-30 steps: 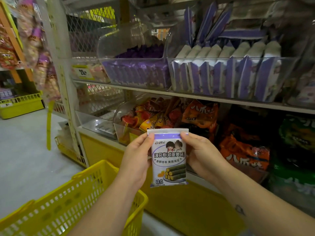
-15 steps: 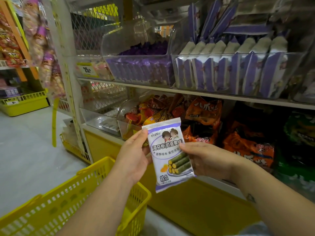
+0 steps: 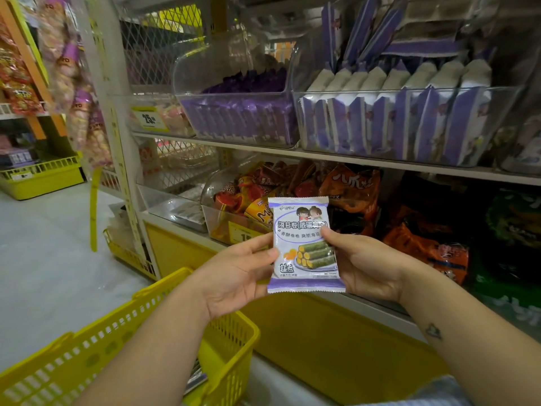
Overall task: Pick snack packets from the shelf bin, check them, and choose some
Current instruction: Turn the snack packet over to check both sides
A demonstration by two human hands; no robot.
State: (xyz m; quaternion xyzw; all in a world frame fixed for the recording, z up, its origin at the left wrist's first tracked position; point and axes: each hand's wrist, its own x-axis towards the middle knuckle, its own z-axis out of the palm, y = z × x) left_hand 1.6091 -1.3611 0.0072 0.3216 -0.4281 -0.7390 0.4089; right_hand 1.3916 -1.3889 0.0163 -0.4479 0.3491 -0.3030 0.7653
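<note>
A white and purple snack packet [image 3: 304, 253] with seaweed rolls printed on it is held upright in front of the lower shelf. My left hand [image 3: 237, 273] pinches its left edge with thumb on the front. My right hand [image 3: 366, 265] grips its right edge, thumb over the print. Above, a clear shelf bin [image 3: 409, 95] holds a row of matching purple and white packets [image 3: 395, 124], with more leaning behind them. A second clear bin [image 3: 234, 112] to its left holds dark purple packets.
A yellow shopping basket [image 3: 140, 341] hangs under my left forearm. Orange and red snack bags [image 3: 351, 189] fill the lower shelf, with green bags [image 3: 515, 218] at the far right. Bagged snacks [image 3: 73, 83] hang at the left by a white upright. A yellow crate [image 3: 41, 177] sits across the aisle.
The packet has turned from tilted back to upright and sits a little higher. Both hands now grip its lower sides instead of its top corners. The view has shifted slightly.
</note>
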